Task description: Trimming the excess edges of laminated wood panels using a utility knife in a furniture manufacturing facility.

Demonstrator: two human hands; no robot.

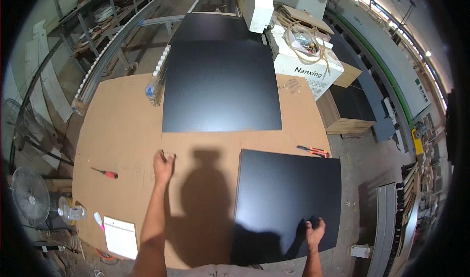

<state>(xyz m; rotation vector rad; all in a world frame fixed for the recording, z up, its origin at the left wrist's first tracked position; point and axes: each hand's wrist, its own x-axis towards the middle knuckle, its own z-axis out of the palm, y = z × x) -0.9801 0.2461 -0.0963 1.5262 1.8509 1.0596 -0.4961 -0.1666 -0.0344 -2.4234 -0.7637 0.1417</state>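
Note:
My left hand (163, 163) rests on the brown fibreboard worktop (122, 130), fingers curled, just below the near left corner of a large black panel (220, 86) lying flat. Whether it pinches anything small I cannot tell. My right hand (315, 232) lies with fingers bent on the near right part of a second black panel (286, 198), which sits at the worktop's right front and overhangs its edge.
A red-handled screwdriver (106, 173) lies at left, orange pliers (313, 151) at right. A white card (120, 237) and a pink-tipped marker (99, 220) sit front left. A clear bottle (153, 90) is beside the far panel. Stacked boards (348, 111), a white machine (308, 64), a fan (30, 195).

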